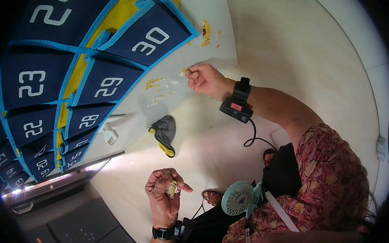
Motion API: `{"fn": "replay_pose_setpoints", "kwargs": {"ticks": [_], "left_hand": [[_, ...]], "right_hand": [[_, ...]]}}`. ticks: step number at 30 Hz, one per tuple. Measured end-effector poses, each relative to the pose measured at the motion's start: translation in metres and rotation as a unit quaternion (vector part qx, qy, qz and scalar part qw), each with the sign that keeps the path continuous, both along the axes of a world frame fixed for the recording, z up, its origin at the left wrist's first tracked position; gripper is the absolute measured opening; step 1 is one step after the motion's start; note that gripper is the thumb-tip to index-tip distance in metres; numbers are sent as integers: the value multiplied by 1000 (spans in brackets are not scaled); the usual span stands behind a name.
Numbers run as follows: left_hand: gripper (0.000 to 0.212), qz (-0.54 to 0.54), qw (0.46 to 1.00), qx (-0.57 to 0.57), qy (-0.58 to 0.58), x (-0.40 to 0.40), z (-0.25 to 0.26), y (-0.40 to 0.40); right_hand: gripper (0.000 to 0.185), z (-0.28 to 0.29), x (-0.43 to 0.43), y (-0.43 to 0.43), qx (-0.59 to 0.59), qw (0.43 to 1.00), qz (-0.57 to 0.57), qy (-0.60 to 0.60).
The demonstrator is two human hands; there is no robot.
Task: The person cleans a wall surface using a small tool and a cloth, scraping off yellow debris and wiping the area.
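My right hand [203, 78] is raised against a white wall panel [216, 60], its fingers curled in and the fingertips at a small yellow sticker remnant [183, 70]. Below it on the same panel are torn yellow sticker bits [153, 84]. A more complete yellow cartoon sticker [205, 33] lies above the hand. Closed around crumpled sticker scraps [171, 188], my left hand [163, 195] is held lower, apart from the wall. Each wrist carries a black strap; the right one bears a black device [236, 107] with a cable.
A navy numbered pocket organizer [125, 60] with blue trim hangs at left. Near the panel's lower edge is a grey-and-yellow cloth item [166, 133]. A white plug-like device [109, 134] sits by the wall. A mint handheld fan [240, 198] rests against my body. A dark cabinet [79, 217] stands lower left.
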State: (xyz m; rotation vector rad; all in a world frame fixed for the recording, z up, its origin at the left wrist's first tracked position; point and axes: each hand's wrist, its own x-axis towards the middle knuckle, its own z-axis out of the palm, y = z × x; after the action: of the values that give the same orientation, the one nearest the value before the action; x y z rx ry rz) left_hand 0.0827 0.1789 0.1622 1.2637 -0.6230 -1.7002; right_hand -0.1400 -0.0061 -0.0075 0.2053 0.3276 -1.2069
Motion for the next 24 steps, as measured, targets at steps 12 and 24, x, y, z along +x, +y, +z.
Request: {"fn": "replay_pose_setpoints", "kwargs": {"ticks": [12, 24], "left_hand": [[9, 1, 1000, -6, -1, 3, -4, -2], [14, -39, 995, 36, -84, 4, -13, -1]], "right_hand": [[12, -4, 14, 21, -3, 992, 90, 89], [13, 94, 66, 92, -535, 664, 381, 357]]}}
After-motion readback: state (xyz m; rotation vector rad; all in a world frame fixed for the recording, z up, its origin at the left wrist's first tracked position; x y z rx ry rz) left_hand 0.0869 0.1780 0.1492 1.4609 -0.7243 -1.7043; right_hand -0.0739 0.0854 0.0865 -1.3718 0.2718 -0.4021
